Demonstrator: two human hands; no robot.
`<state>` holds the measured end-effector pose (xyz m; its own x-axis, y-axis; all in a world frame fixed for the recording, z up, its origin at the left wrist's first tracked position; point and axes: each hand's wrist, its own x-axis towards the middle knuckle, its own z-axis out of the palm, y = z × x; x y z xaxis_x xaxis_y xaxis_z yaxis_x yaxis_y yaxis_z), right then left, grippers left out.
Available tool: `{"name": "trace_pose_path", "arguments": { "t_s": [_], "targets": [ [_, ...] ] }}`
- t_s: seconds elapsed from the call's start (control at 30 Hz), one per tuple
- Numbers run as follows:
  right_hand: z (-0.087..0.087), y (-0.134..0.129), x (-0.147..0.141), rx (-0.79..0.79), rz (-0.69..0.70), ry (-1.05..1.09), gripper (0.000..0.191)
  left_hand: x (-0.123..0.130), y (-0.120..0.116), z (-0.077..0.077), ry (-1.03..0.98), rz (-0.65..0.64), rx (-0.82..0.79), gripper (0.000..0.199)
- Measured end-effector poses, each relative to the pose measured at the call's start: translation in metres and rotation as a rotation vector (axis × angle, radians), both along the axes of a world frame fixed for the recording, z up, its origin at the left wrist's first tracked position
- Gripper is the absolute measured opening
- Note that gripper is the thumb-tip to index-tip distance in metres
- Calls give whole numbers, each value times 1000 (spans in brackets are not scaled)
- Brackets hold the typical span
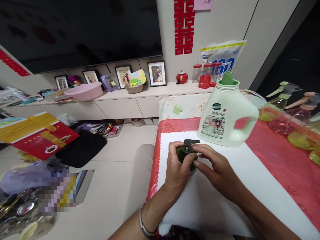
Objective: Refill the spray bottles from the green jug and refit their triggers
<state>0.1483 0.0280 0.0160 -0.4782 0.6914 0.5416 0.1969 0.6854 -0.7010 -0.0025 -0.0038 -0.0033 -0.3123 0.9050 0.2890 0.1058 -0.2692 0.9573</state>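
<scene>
A dark green pump bottle [185, 154] with a black pump head [190, 142] is upright between my two hands, low over the white cloth [215, 186]. My left hand [178, 163] wraps round its left side, thumb across the front. From the right, my right hand [217, 165] touches the bottle with thumb and fingertips. Much of the bottle is hidden by my fingers. Just beyond stands a large pale green jug [226, 113] with a handle and a printed label. Its mouth has no screw cap on, and a green piece [227, 78] sticks up from it.
Several spray bottles [280, 100] stand at the right on the red table cover [272, 150]. A low cabinet [120, 106] behind carries a pink basin [86, 91], framed photos and jars. A red box [46, 140] and bags lie on the floor at left.
</scene>
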Motion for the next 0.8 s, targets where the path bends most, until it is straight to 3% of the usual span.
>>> {"name": "trace_pose_path", "arguments": {
  "t_s": [0.23,0.5,0.67,0.8],
  "targets": [
    [1,1,-2,-122,26,-53,34,-5,2,3,207,58,142,18],
    [3,0,-2,-100,40,-14,32,0,-2,1,49,7,12,42],
    [3,1,-2,-78,49,25,29,0,1,1,38,22,19,26],
    [4,0,-3,-55,46,25,37,-1,2,1,51,12,52,20]
  ]
}}
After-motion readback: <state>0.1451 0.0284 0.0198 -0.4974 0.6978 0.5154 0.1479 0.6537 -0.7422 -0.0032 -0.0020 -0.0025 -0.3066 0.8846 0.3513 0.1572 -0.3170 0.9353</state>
